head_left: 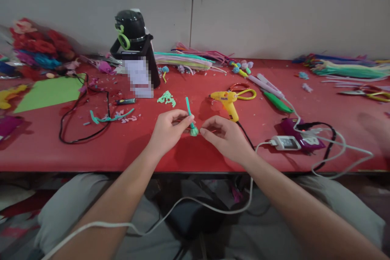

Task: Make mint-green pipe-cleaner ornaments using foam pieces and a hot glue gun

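2 forearms (131,191) converging; left hand (170,130) clamped on green piece (193,131), right hand (227,138) beside it, cannot tell grip.

Light on the worktop (189,160): moderate, soft, slightly hazy; source out of view. Red runs deeper, shaded, around my left hand (167,130) and right hand (231,138), paler toward the worktop's left and right ends. Wall (258,12) dull grey. Faint sheen on the black bottle (131,24). Below the front edge: dim, detail murky. Fine detail soft, smearier at the sides. My forearms (292,191) stretch wide toward the bottom corners. Blocky pixels cover the bottle's front.
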Available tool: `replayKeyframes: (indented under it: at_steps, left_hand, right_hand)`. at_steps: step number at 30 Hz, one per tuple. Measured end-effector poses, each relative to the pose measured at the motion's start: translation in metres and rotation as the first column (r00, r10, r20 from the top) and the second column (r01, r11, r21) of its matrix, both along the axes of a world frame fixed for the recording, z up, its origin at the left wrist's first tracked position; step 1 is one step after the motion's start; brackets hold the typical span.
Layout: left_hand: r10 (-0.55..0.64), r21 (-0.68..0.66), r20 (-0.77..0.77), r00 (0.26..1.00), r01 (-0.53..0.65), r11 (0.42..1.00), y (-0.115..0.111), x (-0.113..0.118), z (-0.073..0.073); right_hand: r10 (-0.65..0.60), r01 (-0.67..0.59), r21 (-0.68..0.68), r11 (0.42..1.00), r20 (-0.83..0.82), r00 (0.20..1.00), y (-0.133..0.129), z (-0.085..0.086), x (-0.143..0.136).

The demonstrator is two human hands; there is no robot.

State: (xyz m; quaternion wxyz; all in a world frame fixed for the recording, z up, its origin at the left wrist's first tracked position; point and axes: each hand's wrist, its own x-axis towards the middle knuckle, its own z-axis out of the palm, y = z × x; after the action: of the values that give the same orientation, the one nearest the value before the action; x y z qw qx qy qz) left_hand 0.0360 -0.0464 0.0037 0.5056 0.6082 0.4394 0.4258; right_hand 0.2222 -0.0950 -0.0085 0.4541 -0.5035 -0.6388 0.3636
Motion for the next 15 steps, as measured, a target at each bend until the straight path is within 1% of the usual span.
replayKeyframes:
  at_steps: [2,4,15]
  left_hand:
    - [-0.003,-0.004,0.021,1.0,0.003,1.0,-0.0004,0.0004,0.0004]
    - [-0.003,-0.008,0.04,0.999,0.003,1.0,-0.0004,0.0007,-0.0003]
    - [0.008,-0.028,0.069,0.998,-0.006,1.0,-0.0005,0.001,-0.0021]
  right_hand:
    - [0.026,-0.029,-0.057,0.998,-0.056,0.998,0.0014,-0.0001,-0.0001]
    - [0.037,-0.044,-0.078,0.996,-0.085,0.996,0.0021,-0.0005,-0.0004]
    - [0.006,-0.014,-0.071,0.997,-0.109,0.994,0.0016,-0.0035,-0.0009]
